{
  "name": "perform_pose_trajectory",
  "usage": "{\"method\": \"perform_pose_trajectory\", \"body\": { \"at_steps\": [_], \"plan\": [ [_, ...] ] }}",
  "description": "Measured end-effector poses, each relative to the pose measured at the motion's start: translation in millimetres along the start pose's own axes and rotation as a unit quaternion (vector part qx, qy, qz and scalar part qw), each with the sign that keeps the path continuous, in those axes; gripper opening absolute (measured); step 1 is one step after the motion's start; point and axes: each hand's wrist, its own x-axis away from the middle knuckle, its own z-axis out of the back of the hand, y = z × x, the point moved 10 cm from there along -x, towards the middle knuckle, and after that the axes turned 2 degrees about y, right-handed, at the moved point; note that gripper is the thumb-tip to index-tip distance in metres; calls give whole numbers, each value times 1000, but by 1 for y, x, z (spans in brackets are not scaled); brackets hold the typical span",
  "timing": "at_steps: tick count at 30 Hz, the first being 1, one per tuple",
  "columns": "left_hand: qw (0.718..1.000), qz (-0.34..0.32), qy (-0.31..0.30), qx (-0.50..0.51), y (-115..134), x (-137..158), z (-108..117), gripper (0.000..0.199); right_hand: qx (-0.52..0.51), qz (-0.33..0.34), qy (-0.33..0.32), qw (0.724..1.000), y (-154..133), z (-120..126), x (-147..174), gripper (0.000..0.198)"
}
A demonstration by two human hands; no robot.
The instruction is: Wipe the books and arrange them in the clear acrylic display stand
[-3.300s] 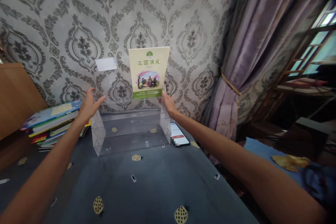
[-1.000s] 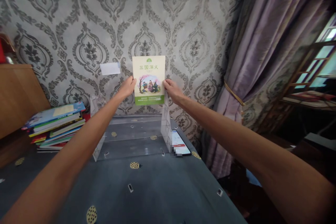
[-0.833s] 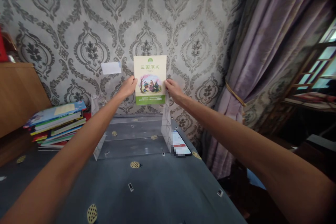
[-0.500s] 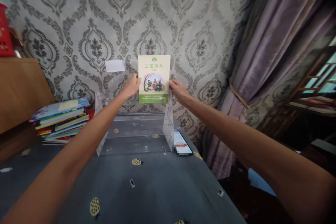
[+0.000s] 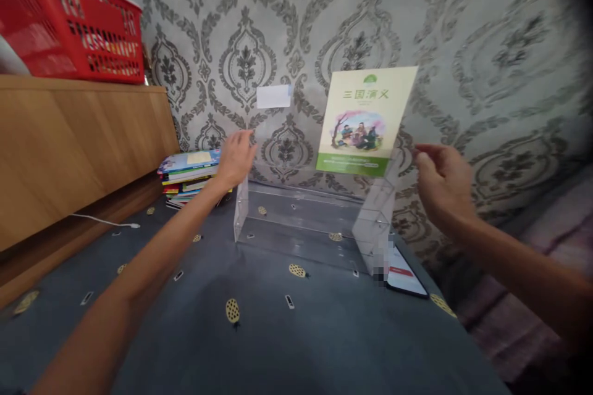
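Observation:
A cream and green book (image 5: 364,123) with a painted scene on its cover stands leaning back at the right end of a clear acrylic rack (image 5: 303,247). Neither hand grips it. To its right, my right hand (image 5: 445,185) hangs apart from the book, loosely bent and open with nothing in it. My left hand (image 5: 237,159) is at the rack's upper left side, fingers extended and open. Whether its fingers touch the clear plastic, I cannot tell. A white label (image 5: 273,97) shows behind the rack's left part.
A pile of books (image 5: 189,176) lies left of the rack, partly behind my left arm. Beside the rack's right foot is a phone (image 5: 407,274). A red basket (image 5: 106,31) sits on a wooden cabinet (image 5: 83,148), and a white cable (image 5: 106,221) crosses the patterned tablecloth (image 5: 333,333).
Both hands have let go of the book, which now rests on the rack. My hands have moved apart, and the view has turned left, showing more of the basket and cabinet.

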Motion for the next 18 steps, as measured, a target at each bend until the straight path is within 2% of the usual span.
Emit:
{"method": "perform_pose_trajectory", "body": {
  "at_steps": [2, 3, 4, 7, 9, 12, 15, 18],
  "plan": [
    [993, 82, 7, -86, -60, 10, 24, 43, -25, -4, -37, 999, -12, 8, 27, 39],
    [980, 131, -8, -148, -90, 16, 33, 44, -33, 6, -55, 998, -23, 11, 43, 39],
    [962, 167, -49, -209, -117, 23, 35, 48, -42, 29, -68, 996, -37, 15, 60, 38],
    [941, 204, -106, -247, -163, 37, 35, 54, -120, 78, -148, 979, -78, 10, 116, 27],
    [934, 208, -144, -251, -177, 43, 23, 60, -166, 78, -214, 960, -99, -1, 154, 24],
    [924, 207, -195, -257, -184, 51, 1, 68, -213, 77, -312, 923, -129, -18, 210, 27],
    [919, 199, -215, -266, -185, 56, -8, 68, -253, 62, -359, 896, -149, -27, 254, 30],
    [918, 188, -216, -276, -182, 59, -6, 66, -270, 42, -391, 879, -154, -33, 290, 32]
  ]
}}
